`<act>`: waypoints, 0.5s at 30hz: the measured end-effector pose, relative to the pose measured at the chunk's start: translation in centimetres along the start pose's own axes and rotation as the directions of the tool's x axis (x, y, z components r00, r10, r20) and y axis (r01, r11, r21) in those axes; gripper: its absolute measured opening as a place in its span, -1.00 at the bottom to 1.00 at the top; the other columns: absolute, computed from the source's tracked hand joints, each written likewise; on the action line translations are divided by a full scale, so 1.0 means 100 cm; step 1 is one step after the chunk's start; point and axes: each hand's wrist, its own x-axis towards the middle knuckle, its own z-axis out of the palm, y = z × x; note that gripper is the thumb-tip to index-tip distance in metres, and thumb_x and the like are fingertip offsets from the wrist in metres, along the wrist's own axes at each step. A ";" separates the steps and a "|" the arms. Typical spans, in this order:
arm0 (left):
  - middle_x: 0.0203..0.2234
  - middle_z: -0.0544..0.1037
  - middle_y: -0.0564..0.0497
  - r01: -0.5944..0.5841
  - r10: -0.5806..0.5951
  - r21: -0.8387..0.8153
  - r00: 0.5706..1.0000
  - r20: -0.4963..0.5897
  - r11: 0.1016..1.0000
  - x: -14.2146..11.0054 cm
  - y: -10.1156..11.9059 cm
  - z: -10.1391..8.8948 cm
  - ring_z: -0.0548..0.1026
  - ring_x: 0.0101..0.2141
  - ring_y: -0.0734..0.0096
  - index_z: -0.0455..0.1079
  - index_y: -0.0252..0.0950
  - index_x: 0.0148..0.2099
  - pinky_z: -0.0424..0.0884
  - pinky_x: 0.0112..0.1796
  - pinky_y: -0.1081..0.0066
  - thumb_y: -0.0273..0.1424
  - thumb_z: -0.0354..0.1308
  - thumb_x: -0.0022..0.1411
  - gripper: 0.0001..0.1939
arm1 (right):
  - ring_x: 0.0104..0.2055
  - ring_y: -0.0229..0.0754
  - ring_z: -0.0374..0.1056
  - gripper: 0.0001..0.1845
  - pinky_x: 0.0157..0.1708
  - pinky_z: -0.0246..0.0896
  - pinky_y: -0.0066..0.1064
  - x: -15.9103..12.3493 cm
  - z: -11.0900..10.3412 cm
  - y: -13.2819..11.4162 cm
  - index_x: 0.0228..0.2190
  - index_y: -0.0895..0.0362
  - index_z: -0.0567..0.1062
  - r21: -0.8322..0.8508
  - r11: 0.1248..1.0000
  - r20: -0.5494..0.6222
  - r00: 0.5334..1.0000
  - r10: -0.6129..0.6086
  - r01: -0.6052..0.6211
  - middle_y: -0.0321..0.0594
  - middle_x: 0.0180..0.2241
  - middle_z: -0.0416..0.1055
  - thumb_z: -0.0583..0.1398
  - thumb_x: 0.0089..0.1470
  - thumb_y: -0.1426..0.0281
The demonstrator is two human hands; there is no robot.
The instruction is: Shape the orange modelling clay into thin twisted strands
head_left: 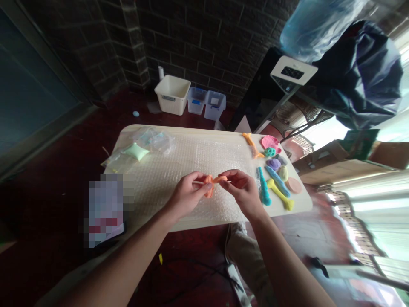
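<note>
Above the middle of the table, an orange piece of modelling clay (pixel 209 187) is held between both hands. My left hand (pixel 191 189) pinches its wider, ridged end with thumb and fingers. On its narrower end, which points to the right, my right hand (pixel 239 187) is closed with thumb and fingertips. Beneath them lies a sheet of bubble wrap (pixel 188 157). Right of my right hand are clay shapes, the nearest a teal tapered stick (pixel 263 187), then a yellow bone shape (pixel 281 195) and a blue bar (pixel 277 181).
An orange bone shape (pixel 251 145), a pink piece (pixel 271 143) and several lumps sit at the table's right end. Clear plastic bags (pixel 156 138) and a pale green packet (pixel 136 151) lie at the left. Storage bins (pixel 172 91) stand on the floor behind.
</note>
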 end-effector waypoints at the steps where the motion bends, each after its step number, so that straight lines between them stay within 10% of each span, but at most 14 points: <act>1: -0.26 0.63 -0.09 0.005 -0.005 -0.037 1.000 -0.012 0.999 0.000 0.002 0.000 0.61 -0.30 0.29 0.49 -0.32 -0.15 0.48 -0.20 0.30 -0.27 0.36 0.20 -0.74 | -0.24 -0.16 0.50 -0.77 -0.20 0.39 -0.29 0.000 0.000 0.000 -0.27 0.08 0.62 -0.005 1.000 0.009 1.000 0.003 -0.003 -0.17 -0.24 0.61 0.46 0.02 0.28; 15: -0.24 0.63 -0.10 0.005 -0.038 -0.346 0.995 -0.087 0.938 0.000 0.008 -0.002 0.59 -0.21 0.29 0.49 -0.37 -0.14 0.53 -0.07 0.24 -0.27 0.45 0.14 -0.66 | -0.44 -0.33 0.33 -0.85 -0.41 0.28 -0.45 0.000 0.010 0.004 -0.34 0.08 0.63 0.096 0.994 -0.074 0.996 -0.044 0.051 -0.30 -0.40 0.55 0.46 0.05 0.34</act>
